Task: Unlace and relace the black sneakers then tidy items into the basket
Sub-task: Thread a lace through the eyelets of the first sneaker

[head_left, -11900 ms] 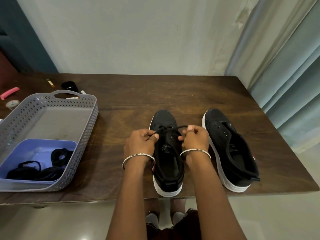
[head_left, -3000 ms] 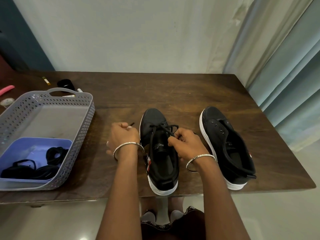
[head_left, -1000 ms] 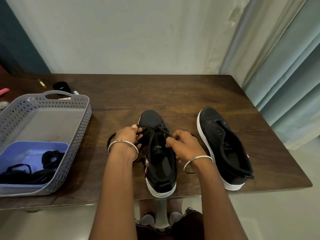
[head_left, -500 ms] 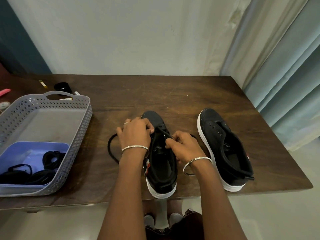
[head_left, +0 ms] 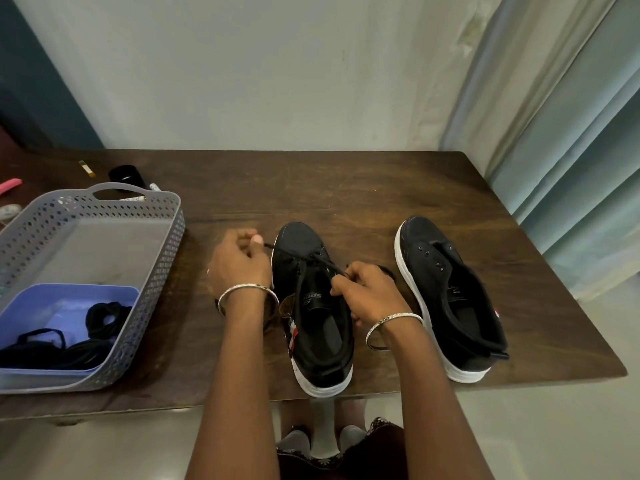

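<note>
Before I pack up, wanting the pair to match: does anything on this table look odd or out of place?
Yes. The sneaker on the right has empty eyelets, nothing threaded. The other sneaker is laced only near the toe, its lace pinched by the left hand and right hand.

Looks from the head, forward and down, onto the desk (head_left: 346, 188) from near; faces the wall (head_left: 277, 81) behind it; only one wide view.

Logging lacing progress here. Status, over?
Left hand pinches lace end; right hand pinches lace over the tongue. Middle sneaker partly laced, other sneaker unlaced. Basket stands apart, nothing blocking.
</note>
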{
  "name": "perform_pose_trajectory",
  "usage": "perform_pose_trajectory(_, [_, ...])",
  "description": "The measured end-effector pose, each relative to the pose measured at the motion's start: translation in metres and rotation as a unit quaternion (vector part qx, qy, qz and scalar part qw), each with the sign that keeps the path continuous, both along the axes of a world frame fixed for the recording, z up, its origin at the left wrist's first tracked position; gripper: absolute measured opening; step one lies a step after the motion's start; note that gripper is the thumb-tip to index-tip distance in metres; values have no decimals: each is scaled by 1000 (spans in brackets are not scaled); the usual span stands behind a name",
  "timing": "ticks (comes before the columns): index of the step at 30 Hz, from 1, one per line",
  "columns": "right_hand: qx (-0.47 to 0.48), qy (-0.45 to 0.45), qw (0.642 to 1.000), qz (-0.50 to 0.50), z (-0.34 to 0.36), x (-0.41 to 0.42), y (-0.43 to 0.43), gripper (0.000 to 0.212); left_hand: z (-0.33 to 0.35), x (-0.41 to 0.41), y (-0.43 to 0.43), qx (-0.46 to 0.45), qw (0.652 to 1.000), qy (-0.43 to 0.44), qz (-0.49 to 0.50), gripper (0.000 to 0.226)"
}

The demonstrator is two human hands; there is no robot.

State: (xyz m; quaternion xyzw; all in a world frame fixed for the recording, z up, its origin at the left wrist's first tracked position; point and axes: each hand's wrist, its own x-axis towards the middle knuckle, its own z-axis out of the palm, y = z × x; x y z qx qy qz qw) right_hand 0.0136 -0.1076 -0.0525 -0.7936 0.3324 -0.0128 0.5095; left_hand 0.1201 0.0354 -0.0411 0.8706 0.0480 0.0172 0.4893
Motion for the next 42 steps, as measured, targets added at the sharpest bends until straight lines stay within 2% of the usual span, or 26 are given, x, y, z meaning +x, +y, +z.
perform_pose_trajectory(2, [-4, 2, 1000, 0, 0, 0, 0, 14, 5, -1, -2, 83, 990, -43, -107, 15])
perform_pose_trajectory(5, [-13, 6, 1000, -1, 1, 1, 1, 14, 8, -9, -12, 205, 953, -34, -222, 14])
perform_pose_trajectory(7, [-12, 6, 1000, 1, 1, 1, 0, 14, 9, -13, -17, 241, 943, -43, -225, 12])
perform_pose_trajectory(10, [-11, 10, 1000, 5, 2, 0, 1, 13, 11, -14, -20, 246, 947, -76, -193, 10])
perform_pose_trajectory(13, [-9, 10, 1000, 4, 4, -1, 1, 12, 8, -15, -25, 237, 952, -57, -182, 12])
perform_pose_trajectory(14, [-4, 10, 1000, 5, 4, -1, 1, 12, 5, -16, -26, 200, 963, -35, -175, 13])
perform_pose_trajectory(15, [3, 11, 1000, 6, 5, -1, 1, 12, 2, -14, -25, 123, 980, 3, -157, 14])
perform_pose_trajectory(16, [9, 12, 1000, 5, 5, -2, 1, 12, -1, -10, -24, 5, 991, 56, -121, 15])
perform_pose_trajectory(17, [13, 12, 1000, 3, 6, -2, 2, 12, -2, -6, -21, -126, 984, 111, -66, 15])
perform_pose_trajectory(19, [17, 11, 1000, 1, 6, -2, 2, 11, 2, -2, -14, -310, 926, 211, 47, 16])
perform_pose_trajectory(20, [19, 11, 1000, 2, 7, -3, 2, 11, 1, 0, -10, -357, 900, 236, 83, 17])
perform_pose_trajectory(21, [21, 11, 1000, 4, 7, -3, 2, 10, 1, 1, -8, -375, 888, 243, 109, 19])
perform_pose_trajectory(22, [21, 11, 1000, 6, 8, -3, 2, 10, 2, 1, -5, -361, 896, 230, 117, 21])
perform_pose_trajectory(23, [20, 12, 1000, 7, 8, -3, 2, 10, 4, -1, -3, -317, 920, 198, 115, 23])
perform_pose_trajectory(25, [19, 12, 1000, 6, 8, -3, 2, 10, 6, -4, -1, -162, 977, 97, 99, 16])
perform_pose_trajectory(27, [22, 11, 1000, 4, 8, -3, 2, 10, 9, -5, 0, -3, 999, -4, 54, 18])
perform_pose_trajectory(29, [22, 13, 1000, 6, 8, -3, 2, 10, 12, -5, -4, 88, 994, -55, -42, 18])
perform_pose_trajectory(31, [20, 14, 1000, 4, 9, -3, 2, 10, 10, -7, -12, 151, 975, -63, -150, 12])
perform_pose_trajectory(33, [21, 14, 1000, 3, 9, -3, 1, 10, 7, -12, -19, 214, 951, -65, -214, 10])
perform_pose_trajectory(35, [22, 15, 1000, 5, 9, -4, 1, 10, 5, -14, -21, 253, 939, -74, -220, 11])
perform_pose_trajectory(39, [24, 16, 1000, 7, 9, -3, 1, 10, 7, -13, -23, 253, 944, -88, -191, 8])
perform_pose_trajectory(42, [29, 17, 999, 10, 9, -3, 1, 10, 1, -14, -24, 192, 967, -61, -159, 12])
